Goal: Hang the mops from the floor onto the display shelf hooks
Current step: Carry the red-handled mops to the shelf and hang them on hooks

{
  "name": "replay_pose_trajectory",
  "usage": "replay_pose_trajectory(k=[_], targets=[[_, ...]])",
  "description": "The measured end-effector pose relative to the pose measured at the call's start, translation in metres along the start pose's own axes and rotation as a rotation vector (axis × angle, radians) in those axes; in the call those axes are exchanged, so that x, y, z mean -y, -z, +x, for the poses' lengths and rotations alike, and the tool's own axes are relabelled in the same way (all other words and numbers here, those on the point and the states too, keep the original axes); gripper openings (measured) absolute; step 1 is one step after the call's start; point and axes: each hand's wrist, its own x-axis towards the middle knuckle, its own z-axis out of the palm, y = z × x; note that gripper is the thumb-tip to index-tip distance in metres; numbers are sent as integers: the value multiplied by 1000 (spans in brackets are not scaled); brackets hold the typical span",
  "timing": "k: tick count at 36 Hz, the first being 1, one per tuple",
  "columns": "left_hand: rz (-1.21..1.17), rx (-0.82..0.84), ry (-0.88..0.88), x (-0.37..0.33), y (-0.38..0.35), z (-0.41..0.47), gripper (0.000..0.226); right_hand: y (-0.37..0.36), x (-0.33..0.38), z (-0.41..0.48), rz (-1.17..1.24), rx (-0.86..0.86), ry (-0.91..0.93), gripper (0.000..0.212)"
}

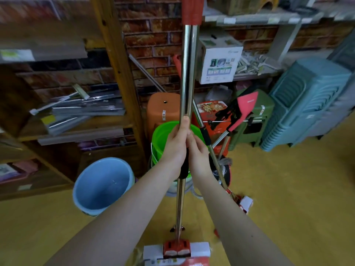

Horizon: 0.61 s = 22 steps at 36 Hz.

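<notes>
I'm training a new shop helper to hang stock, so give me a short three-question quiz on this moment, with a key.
1. True or false: the left hand and the right hand both grip the mop pole.
2. Which bucket shows directly behind the hands? A) blue B) green C) yellow
3. Fill in: the top grip of the pole is coloured ____.

Key: 1 true. 2 B, the green bucket. 3 red.
</notes>
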Motion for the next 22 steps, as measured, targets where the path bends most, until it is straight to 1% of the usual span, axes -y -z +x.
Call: replay_pose_trajectory(k=[2,4,6,9,12,15,18,19,22], targets=[[-17,-17,-24,-5,-1,-13,51,-3,6,-12,-14,-31,15,30],[-22,-12,-28,-10,-1,-25,46,-6,10,-22,-19,-50,22,27],[2,27,-36,-15,1,-37,41,-7,15,-34,-30,-64,33,23],[-16,64,-45,-26,4,-61,39,-9,26,-55,-45,-113,57,36],[-55,88,-9,-32,4,-79,41,-9,35,-72,-77,-144,75,42],[-79,148,5,-35,8,-111,39,-14,44,-105,-64,-202,115,45],[-99,216,16,-37,16,-142,45,-21,50,-141,-96,-275,167,57],[-105,236,11,-36,19,-150,44,-23,51,-151,-108,-298,169,58],[-97,310,3,-34,29,-177,39,-29,54,-187,-107,-364,180,51]])
